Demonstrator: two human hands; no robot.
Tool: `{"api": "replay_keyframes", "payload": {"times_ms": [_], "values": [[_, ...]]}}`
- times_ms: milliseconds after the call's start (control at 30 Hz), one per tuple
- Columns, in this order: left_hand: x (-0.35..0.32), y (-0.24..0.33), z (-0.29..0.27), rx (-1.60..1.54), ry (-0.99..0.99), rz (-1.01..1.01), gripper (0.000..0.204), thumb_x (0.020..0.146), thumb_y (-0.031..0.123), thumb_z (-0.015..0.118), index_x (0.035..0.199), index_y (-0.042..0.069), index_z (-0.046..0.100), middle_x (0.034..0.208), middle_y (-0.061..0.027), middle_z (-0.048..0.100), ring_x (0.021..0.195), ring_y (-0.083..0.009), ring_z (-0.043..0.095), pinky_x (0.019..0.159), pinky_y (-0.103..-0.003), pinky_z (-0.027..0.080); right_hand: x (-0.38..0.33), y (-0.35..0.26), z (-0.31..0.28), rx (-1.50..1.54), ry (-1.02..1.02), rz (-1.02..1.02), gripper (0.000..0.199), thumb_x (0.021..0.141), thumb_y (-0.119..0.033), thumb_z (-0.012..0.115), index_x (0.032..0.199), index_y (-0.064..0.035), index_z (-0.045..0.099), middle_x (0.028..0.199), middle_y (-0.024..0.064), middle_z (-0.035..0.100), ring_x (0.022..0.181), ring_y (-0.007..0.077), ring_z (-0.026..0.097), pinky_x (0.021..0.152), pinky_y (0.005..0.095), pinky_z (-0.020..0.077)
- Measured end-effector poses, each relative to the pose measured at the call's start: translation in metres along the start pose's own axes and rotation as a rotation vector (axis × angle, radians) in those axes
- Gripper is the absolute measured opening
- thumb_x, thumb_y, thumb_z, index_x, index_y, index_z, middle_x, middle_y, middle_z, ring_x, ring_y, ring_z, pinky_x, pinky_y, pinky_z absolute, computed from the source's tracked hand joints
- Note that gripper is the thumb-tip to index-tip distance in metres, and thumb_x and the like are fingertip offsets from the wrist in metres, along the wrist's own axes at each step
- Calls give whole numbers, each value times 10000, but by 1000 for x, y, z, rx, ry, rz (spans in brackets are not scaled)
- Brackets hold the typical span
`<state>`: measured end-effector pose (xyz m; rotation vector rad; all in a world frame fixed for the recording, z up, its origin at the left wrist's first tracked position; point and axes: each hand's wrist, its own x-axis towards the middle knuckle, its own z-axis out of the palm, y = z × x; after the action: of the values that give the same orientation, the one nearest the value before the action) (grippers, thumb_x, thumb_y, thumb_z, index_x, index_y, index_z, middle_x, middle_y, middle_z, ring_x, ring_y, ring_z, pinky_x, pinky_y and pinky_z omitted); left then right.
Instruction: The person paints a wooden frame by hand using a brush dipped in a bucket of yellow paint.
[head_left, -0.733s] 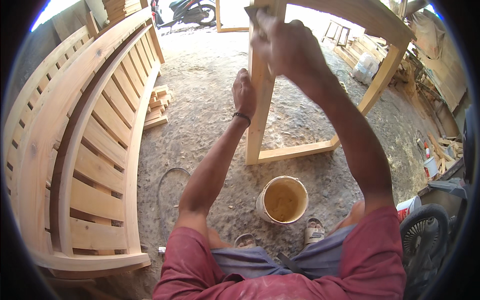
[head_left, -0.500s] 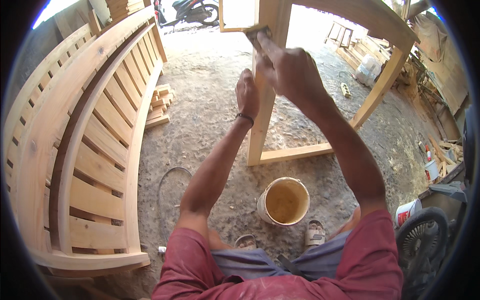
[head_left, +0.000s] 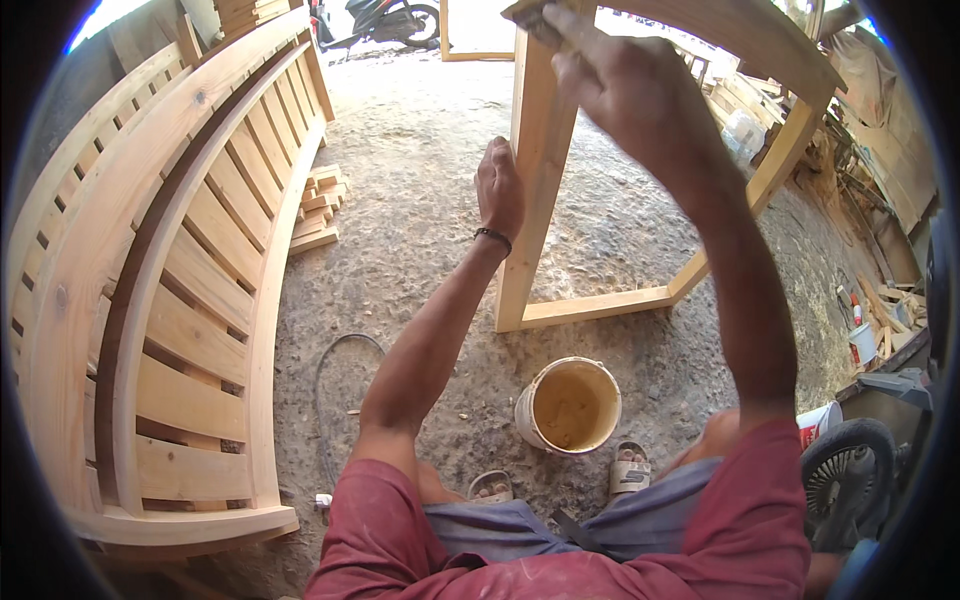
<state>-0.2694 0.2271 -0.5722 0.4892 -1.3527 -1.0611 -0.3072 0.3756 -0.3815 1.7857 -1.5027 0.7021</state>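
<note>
A pale wooden frame [head_left: 545,180] stands upright on the gritty ground in front of me. My left hand [head_left: 500,190] grips its nearest upright post at mid height. My right hand [head_left: 620,85] is raised near the top of that post and is closed on a small flat tool [head_left: 530,15], whose tip presses against the wood near the picture's upper edge. Just below the frame, between my feet, sits a white bucket [head_left: 568,405] holding yellowish-brown paste.
A large curved slatted wooden bench [head_left: 170,280] lies along the left. Small wood offcuts [head_left: 320,210] are stacked beside it. A dark cable [head_left: 335,380] loops on the ground. A fan [head_left: 850,480] and scattered clutter fill the right side; a motorbike [head_left: 385,20] is parked far back.
My right hand, with the tool, has shifted a little down and to the right along the top of the post. My left hand has stayed on the post.
</note>
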Motion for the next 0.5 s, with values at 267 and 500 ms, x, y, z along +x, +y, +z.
{"api": "replay_keyframes", "payload": {"times_ms": [267,500], "values": [[5,3,-1,-25,-31,-48,387,978,293,296,792,-21,427,690,-144,407,667,-223,388,661,-393,379,12,65,-37,-573,177,-396,279,912,-140,565,1166,-41,628,696,170,646,558,256,641,528,379,531],[7,1,5,-54,7,-24,380,974,305,293,784,3,422,690,-111,402,663,-201,364,656,-383,372,26,35,-62,-260,-33,228,289,911,-157,554,1149,-5,615,605,158,622,513,240,638,531,380,526]]}}
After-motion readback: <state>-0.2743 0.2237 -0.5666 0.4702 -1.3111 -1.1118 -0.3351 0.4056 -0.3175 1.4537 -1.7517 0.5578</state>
